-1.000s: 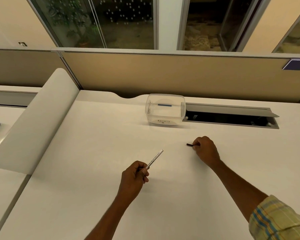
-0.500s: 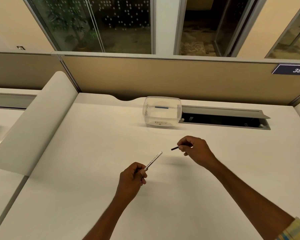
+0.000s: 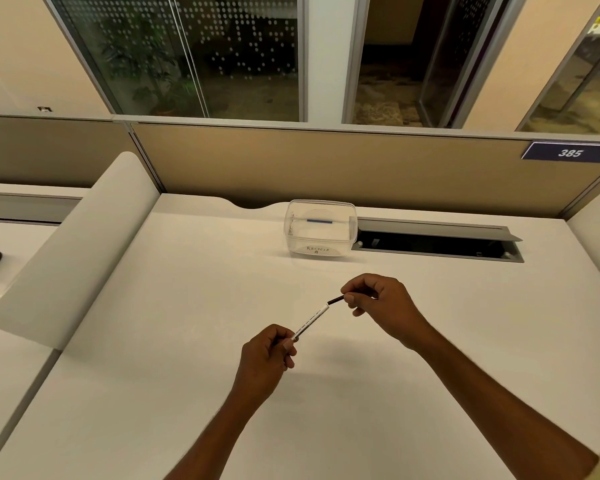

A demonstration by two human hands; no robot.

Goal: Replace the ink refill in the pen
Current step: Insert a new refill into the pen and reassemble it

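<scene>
Pen barrel (image 3: 310, 322), white with small print along it, sits pinched in my left hand (image 3: 264, 358); those fingers (image 3: 289, 345) are closed on its lower end, and its open end tilts up and to the right, above the counter (image 3: 187, 341). Just past that open end is the dark refill (image 3: 335, 300), whose tip looks to be touching or just entering the barrel mouth; I cannot tell which. My right hand (image 3: 381, 306) holds the refill's far end, thumb and forefinger shut tight on it, the other fingers loosely curled.

To do this well, I judge I should keep the barrel still and let only the right hand move, lining the refill up with the barrel's slant before pushing. A short grip near the tip would keep the thin rod from bending. If it snags, I would back off and re-aim, not force it.

Beyond both hands, well apart, stands a clear tub (image 3: 321, 228).
</scene>
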